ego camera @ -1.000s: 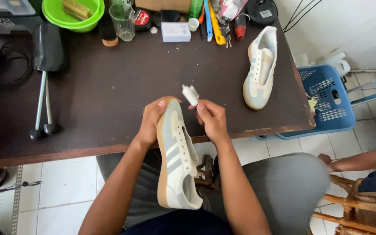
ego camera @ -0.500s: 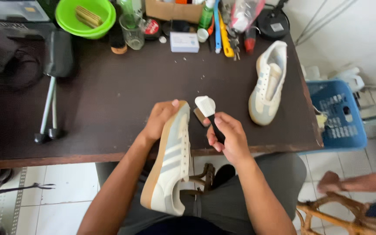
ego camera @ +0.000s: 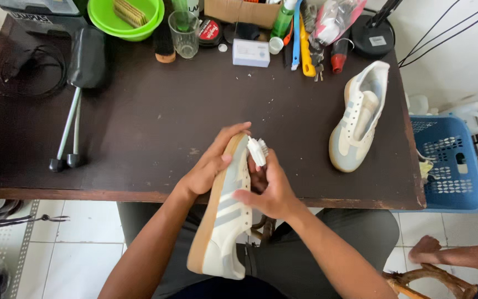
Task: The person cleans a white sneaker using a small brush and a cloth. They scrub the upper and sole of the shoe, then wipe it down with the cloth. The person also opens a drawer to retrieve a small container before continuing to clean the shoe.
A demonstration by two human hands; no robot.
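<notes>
Dark wood makes up the table (ego camera: pixel 139 122), and most of what has changed sits at the middle of its near edge. The pale sneaker (ego camera: pixel 225 216) in hand, with a tan sole and grey stripes, hangs half off that edge over the person's lap, toe up on the tabletop and heel low; half a second ago it sat a little further left and its laces were clear of the brush. Now the small white brush (ego camera: pixel 258 150) has come down from above the table onto the shoe's upper near the toe, so the bristles look to be touching the fabric rather than held free, which I take as scrubbing under way at the toe end.

Its mate, the second sneaker (ego camera: pixel 357 119), lies untouched near the right edge, and a blue basket (ego camera: pixel 449 160) stands on the floor beyond that edge. A green bowl (ego camera: pixel 125 16) and a drinking glass (ego camera: pixel 184 34) sit along the far edge.

Left hand (ego camera: pixel 211 163) wraps the sole side of the toe, fingers curled over it, wrist bent inward. Right hand (ego camera: pixel 269 191) is closed around the brush handle, knuckles up, thumb pressed toward the laces.
</notes>
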